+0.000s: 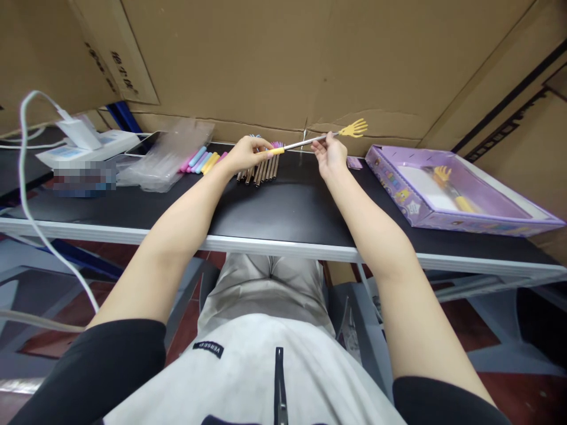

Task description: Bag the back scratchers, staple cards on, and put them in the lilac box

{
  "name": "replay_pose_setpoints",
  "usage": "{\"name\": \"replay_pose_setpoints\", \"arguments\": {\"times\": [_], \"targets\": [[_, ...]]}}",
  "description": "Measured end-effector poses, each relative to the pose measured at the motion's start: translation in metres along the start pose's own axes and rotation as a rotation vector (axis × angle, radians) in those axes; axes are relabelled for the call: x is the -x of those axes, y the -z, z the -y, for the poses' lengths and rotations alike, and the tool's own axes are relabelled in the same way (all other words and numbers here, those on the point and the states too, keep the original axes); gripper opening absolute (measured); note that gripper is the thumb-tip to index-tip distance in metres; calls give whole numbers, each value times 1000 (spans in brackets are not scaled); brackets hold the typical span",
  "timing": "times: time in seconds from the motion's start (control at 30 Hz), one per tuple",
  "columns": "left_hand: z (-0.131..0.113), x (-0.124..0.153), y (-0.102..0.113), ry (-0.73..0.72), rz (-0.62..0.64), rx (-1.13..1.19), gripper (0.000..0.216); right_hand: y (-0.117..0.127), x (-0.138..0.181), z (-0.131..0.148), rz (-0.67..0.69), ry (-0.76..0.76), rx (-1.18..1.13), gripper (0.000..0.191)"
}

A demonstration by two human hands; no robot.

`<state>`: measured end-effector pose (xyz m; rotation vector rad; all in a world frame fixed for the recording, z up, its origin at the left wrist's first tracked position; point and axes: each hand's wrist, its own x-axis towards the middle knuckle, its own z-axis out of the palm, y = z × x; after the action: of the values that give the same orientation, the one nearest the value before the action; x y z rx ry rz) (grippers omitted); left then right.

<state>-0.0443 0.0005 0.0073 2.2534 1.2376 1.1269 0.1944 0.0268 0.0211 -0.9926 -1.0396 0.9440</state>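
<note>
I hold a telescopic back scratcher stretched out above the black table. It has a yellow hand-shaped head, a thin metal rod and a yellow grip. My left hand is closed on the grip end. My right hand pinches the rod just behind the head. Under my left hand lies a row of several collapsed scratchers with brown metal shafts. To their left lie several more with pink, blue and yellow grips.
A purple display box with one scratcher inside sits at the table's right. Clear plastic bags lie at the left, beside a white charger and cable. Cardboard walls stand behind the table.
</note>
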Motion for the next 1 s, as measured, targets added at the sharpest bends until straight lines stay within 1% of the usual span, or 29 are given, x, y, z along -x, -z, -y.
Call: {"name": "replay_pose_setpoints", "arguments": {"times": [0.1,0.2,0.37,0.47,0.63,0.8,1.0], "targets": [[2,0,-6,9,-3,-25,24,-1,-1,-3,13,69,35,31],[4,0,-12,7,-37,-32,26,-3,0,-5,-4,95,18,30],[2,1,-14,-28,-108,2,35,-5,5,-1,5,103,38,31],[-4,3,-13,-45,-139,13,37,-6,8,4,11,74,38,32],[-11,5,-12,-82,-193,-13,35,-7,11,7,10,19,-23,34],[-14,5,-11,-122,-230,-8,30,-7,5,4,31,0,-107,35],[-19,5,-11,-115,-224,38,30,-4,-2,5,59,74,-111,37]]}}
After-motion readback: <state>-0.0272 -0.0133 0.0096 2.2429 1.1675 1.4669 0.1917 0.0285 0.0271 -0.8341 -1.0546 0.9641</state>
